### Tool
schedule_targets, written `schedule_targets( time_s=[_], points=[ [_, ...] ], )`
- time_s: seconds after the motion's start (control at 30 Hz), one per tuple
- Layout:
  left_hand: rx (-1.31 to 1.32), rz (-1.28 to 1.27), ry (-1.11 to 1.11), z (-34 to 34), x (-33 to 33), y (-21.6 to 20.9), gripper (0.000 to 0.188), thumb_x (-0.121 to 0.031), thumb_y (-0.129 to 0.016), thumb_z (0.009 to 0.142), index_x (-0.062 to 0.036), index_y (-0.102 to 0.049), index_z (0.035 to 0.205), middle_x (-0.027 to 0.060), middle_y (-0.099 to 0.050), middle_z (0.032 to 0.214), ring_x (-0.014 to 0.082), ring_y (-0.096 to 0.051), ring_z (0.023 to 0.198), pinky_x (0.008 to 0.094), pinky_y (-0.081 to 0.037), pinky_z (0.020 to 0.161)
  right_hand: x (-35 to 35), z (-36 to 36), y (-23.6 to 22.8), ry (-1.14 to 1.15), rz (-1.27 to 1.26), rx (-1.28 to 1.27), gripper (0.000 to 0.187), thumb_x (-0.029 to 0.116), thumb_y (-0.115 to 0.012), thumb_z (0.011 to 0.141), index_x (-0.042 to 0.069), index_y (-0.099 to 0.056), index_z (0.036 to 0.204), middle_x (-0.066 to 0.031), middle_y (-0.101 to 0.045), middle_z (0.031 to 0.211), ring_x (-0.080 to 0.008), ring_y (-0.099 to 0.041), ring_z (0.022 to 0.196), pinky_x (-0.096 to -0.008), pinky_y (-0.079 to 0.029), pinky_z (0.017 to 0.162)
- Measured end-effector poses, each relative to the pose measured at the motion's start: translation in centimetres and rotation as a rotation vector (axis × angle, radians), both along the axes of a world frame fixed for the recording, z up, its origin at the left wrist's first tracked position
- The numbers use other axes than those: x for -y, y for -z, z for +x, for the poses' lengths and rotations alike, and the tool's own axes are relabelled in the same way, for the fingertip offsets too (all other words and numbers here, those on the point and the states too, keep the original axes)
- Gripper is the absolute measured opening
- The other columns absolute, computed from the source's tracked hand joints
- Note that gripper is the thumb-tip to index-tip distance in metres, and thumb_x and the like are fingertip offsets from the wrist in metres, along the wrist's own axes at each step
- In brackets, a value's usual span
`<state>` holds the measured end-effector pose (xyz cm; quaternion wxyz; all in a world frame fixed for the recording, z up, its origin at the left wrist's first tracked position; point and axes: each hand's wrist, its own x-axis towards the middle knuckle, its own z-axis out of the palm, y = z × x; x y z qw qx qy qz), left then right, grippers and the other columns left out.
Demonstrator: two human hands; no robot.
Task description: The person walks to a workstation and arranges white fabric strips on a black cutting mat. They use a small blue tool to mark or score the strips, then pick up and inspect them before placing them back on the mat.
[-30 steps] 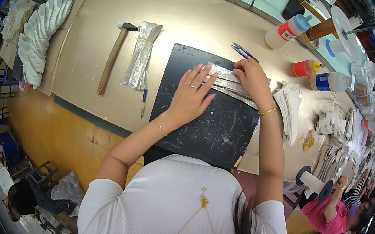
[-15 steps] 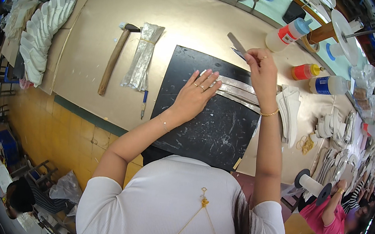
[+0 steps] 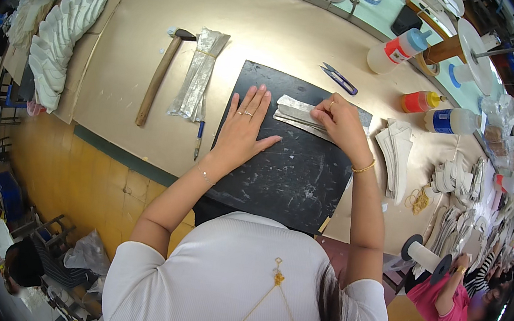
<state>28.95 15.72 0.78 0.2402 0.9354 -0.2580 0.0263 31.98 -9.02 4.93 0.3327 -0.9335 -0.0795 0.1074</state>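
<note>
My left hand (image 3: 243, 130) lies flat on the black board (image 3: 254, 186), fingers stretched out and thumb apart, to the left of some pale silvery strips (image 3: 291, 102). Over the right part of those strips is my right hand (image 3: 341, 125), its fingers closed on a flat, grey, blade-like strip (image 3: 298, 113) that lies along them. The grip partly hides both the tool and the strips' right ends. Purple-handled thread snips (image 3: 339, 79) rest just beyond the board, above my right hand.
Left of the board are a hammer (image 3: 159, 81), a tied silvery bundle (image 3: 199, 76) and a blue pen (image 3: 198, 139). Bottles (image 3: 393, 51) stand at the far right. White cut pieces (image 3: 394, 155) lie right of the board, and more (image 3: 59, 49) at far left. A person in pink (image 3: 445, 299) sits nearby.
My right hand has come down onto the strips with the grey tool, uncovering the snips. My left hand has slid left off the strips onto the bare board.
</note>
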Motion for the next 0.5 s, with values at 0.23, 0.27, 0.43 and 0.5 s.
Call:
schedule_targets(
  time_s=[0.23,0.27,0.43,0.5],
  points=[
    [-0.039,-0.079,0.017,0.7,0.7,-0.6,0.096,-0.034,-0.08,0.076,-0.0023,-0.027,0.15,0.022,-0.028,0.154,0.0399,-0.026,0.143,0.0503,-0.024,0.116,0.0,-0.3,1.6,-0.044,-0.048,0.338,0.04,0.027,-0.079,0.075,0.005,-0.066,0.105,-0.0118,-0.063,0.092,-0.0296,-0.061,0.089,-0.0374,-0.048,0.084],
    [-0.044,-0.125,0.044,1.3,0.9,-0.6,0.096,-0.032,-0.081,0.074,-0.0041,-0.029,0.15,0.0225,-0.031,0.152,0.042,-0.028,0.141,0.0507,-0.026,0.116,0.2,-0.3,1.7,-0.066,-0.022,0.253,0.041,0.027,-0.079,0.074,0.005,-0.066,0.106,-0.0124,-0.063,0.094,-0.0306,-0.061,0.091,-0.0378,-0.048,0.085],
    [-0.048,0.028,0.27,5.2,2.2,-1.3,0.087,-0.035,-0.083,0.072,-0.0082,-0.042,0.144,0.0194,-0.046,0.134,0.037,-0.047,0.123,0.0466,-0.037,0.104,-0.3,-0.4,1.5,-0.119,-0.117,0.208,0.041,0.028,-0.08,0.073,0.003,-0.065,0.102,-0.0148,-0.064,0.094,-0.0324,-0.061,0.092,-0.0405,-0.047,0.084],
    [-0.127,0.12,0.337,6.4,2.9,-2.5,0.075,-0.035,-0.082,0.072,-0.0081,-0.05,0.134,0.0176,-0.052,0.125,0.0351,-0.05,0.115,0.0453,-0.039,0.098,-0.4,-0.2,1.6,-0.128,-0.099,0.158,0.039,0.029,-0.079,0.075,0.002,-0.065,0.099,-0.0152,-0.061,0.092,-0.0323,-0.06,0.091,-0.0401,-0.046,0.081]
  ],
)
